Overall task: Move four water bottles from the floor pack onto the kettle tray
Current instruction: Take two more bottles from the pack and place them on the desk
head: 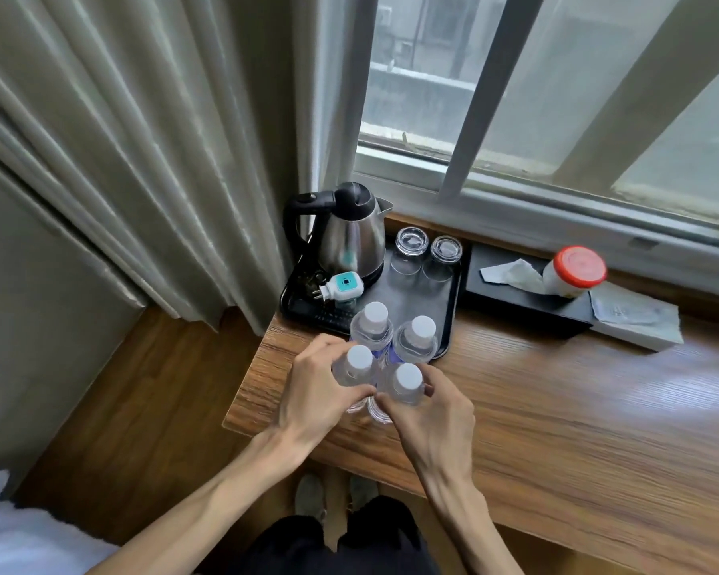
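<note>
Several clear water bottles with white caps stand bunched at the front edge of the black kettle tray [453, 321]. The back two, the back left bottle [375, 321] and the back right bottle [421, 336], stand on the tray's front part. My left hand [320, 388] grips the front left bottle [358, 365]. My right hand [432, 417] grips the front right bottle [407, 383]. The front two sit at or just off the tray's front rim, over the wooden table; their bases are hidden by my hands. The floor pack is out of view.
On the tray stand a steel kettle [349, 238], a white plug-in device [341, 288] and two upturned glasses [426, 253]. Right of it lie a black tissue box [524, 300], a red-lidded jar [573, 271] and a folded cloth [636, 321]. Curtains hang at the left, a window behind.
</note>
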Demonstrator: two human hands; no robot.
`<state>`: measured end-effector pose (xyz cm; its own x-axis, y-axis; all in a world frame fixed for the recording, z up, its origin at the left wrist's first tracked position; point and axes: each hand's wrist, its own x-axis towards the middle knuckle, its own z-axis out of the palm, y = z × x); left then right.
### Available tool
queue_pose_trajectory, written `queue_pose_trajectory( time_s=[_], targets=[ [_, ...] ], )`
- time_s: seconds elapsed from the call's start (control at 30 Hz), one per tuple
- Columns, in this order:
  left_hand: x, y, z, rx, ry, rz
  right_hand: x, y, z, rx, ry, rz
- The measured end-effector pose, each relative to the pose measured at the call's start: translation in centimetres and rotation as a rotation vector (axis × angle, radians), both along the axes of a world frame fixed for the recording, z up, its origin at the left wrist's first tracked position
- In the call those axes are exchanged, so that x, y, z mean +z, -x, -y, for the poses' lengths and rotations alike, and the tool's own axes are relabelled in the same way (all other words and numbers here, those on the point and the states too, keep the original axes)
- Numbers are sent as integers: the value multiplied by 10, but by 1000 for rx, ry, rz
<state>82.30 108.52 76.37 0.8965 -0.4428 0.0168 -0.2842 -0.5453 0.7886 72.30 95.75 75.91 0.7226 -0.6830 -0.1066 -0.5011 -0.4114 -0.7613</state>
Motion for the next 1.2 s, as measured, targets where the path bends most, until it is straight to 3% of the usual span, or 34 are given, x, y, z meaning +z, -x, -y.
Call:
queue_pose_trajectory(
  time_s=[0.3, 1.2],
  targets=[
    [-6, -8, -3, -46, 44, 19, -4, -1, -9, -100, -8, 22],
    [-15, -4, -7, -110, 33, 62, -20, 7, -6, 2, 129, 23]
  ],
)
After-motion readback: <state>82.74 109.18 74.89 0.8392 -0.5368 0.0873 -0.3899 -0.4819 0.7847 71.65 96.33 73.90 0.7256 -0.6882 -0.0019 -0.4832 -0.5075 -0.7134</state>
